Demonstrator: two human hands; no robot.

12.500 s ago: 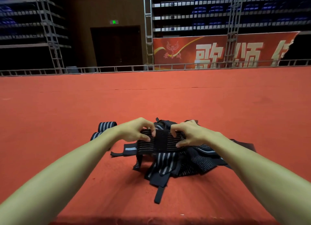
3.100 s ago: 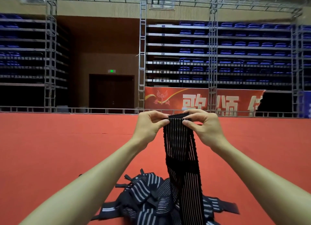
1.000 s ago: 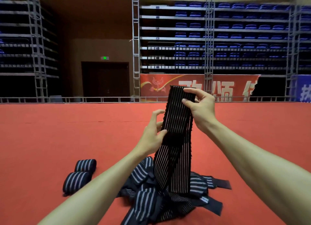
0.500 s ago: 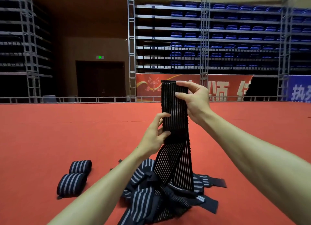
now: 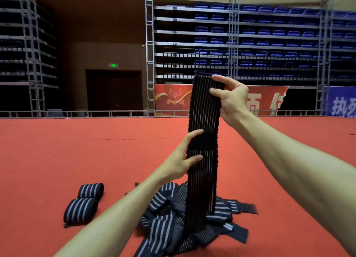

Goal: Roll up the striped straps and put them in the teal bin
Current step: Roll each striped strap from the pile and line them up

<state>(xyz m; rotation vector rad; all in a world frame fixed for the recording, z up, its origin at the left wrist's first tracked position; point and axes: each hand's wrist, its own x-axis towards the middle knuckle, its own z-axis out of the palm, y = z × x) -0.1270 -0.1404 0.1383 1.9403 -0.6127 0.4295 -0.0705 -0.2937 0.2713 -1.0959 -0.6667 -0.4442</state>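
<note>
Strap (image 5: 204,114) pulled higher, right hand (image 5: 232,100) pinching top

Two rolls (image 5: 81,208) are laid on the carpet (image 5: 48,160), left of the pile (image 5: 165,226); a strap (image 5: 205,118) is raised above it.

The blue banner (image 5: 342,102) at the right edge of the frame shows a white 执 beside a cut-off character, the red banner (image 5: 169,102) at centre shows only character fragments, and the green lit sign (image 5: 113,65) over the door is illegible.
</note>
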